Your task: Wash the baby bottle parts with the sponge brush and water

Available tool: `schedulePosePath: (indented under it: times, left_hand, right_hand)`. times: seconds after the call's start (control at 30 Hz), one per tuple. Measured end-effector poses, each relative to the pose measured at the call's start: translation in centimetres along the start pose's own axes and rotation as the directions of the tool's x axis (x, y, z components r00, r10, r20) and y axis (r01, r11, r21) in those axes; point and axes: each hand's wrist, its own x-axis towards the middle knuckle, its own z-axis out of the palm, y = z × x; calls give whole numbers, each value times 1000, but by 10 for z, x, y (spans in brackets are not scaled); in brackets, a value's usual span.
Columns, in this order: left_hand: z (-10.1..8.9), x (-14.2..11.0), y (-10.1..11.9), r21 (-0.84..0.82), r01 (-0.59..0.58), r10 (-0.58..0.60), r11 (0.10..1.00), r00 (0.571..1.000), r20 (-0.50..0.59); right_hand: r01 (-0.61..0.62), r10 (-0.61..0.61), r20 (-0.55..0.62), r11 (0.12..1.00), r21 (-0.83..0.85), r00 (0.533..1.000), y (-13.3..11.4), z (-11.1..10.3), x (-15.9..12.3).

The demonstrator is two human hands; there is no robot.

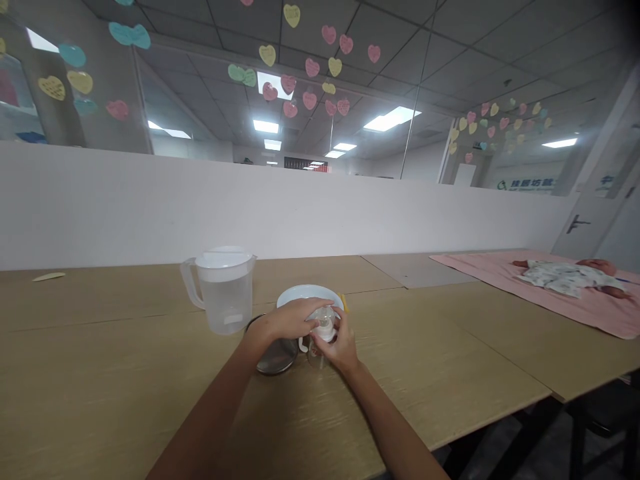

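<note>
A clear baby bottle [317, 359] with a white handle stands upright on the table, close in front of me. My left hand [296, 317] reaches over from the left, its fingers curled on the transparent domed cap [325, 313] at the bottle's top. On the other side, my right hand [344, 344] closes around the white collar below that cap. Both hands partly hide the bottle top. Right behind them sits a white bowl [303, 291], with a yellow thing at its right edge. A round metal tray [276, 358] lies under my left wrist, partly covered.
Back left stands a lidded plastic pitcher [227, 300] of clear liquid. A pale flat strip [49, 277] lies farther left. On the right, a baby-like figure [565, 277] in patterned white clothes rests on a pink blanket [485, 273]. A dark stool [605, 413] is below the table's right edge.
</note>
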Motion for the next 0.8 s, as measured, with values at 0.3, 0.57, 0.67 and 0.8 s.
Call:
schedulePosePath:
  times: [0.3,0.57,0.67,0.8]
  left_hand:
    - [0,3,-5,30,-38,39,999,999,-15]
    - [0,4,8,82,19,-16,996,999,-41]
    - [2,5,9,82,19,-15,996,999,-39]
    - [5,8,5,100,29,-22,995,997,-70]
  right_hand:
    - [-14,14,1,1000,26,1000,-3,0,0]
    - [-29,29,21,1000,3,999,-2,-1,0]
    - [-39,40,31,999,-13,999,-1,-1,0]
    - [-32,32,25,999,-36,999,-2,0,1]
